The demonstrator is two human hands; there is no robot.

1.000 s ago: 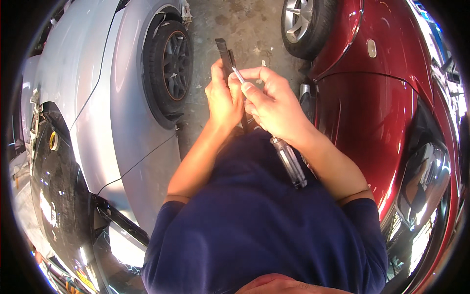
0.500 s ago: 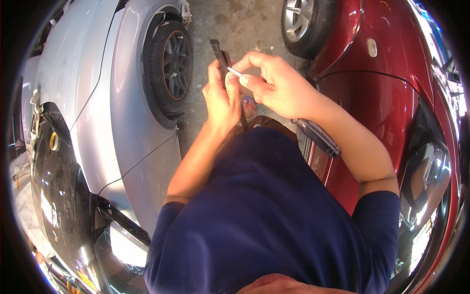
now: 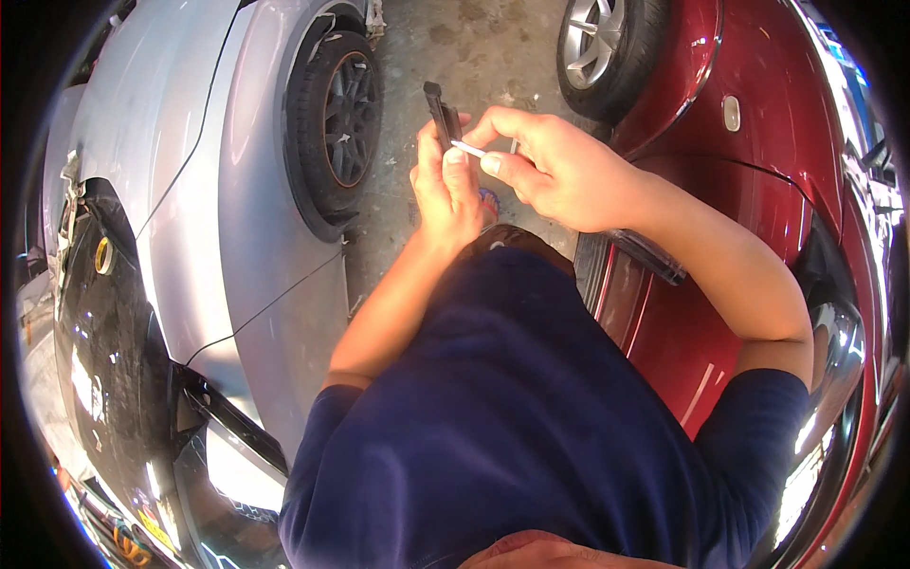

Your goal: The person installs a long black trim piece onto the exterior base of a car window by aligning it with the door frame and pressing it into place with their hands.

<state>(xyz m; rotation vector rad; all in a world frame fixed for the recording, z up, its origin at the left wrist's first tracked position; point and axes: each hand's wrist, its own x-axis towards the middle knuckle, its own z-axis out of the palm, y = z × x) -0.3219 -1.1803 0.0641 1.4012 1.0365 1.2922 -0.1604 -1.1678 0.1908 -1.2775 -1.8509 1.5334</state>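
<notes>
My left hand (image 3: 447, 194) is closed around a narrow black plastic-looking piece (image 3: 439, 114), whose upper end sticks out above the fingers. My right hand (image 3: 559, 171) pinches a thin white stick (image 3: 469, 149) between thumb and forefinger. The stick's tip meets the black piece near my left thumb; whether it goes into the piece, I cannot tell. Beneath my right wrist shows a dark, see-through handle (image 3: 649, 258), and a bit of metal shaft appears between the fingers. It looks like a screwdriver lying across the right palm, which hides its middle.
A silver-grey car (image 3: 256, 190) with a black wheel (image 3: 346, 119) stands to my left. On my right is a dark red car (image 3: 682, 209) with a silver-spoked wheel (image 3: 592, 47). Stained concrete floor (image 3: 464, 47) runs between them. A yellow tape roll (image 3: 104, 256) sits at far left.
Both hands have shifted slightly right in the picture, still holding the black piece and the white stick. My right forearm now covers more of the dark handle.
</notes>
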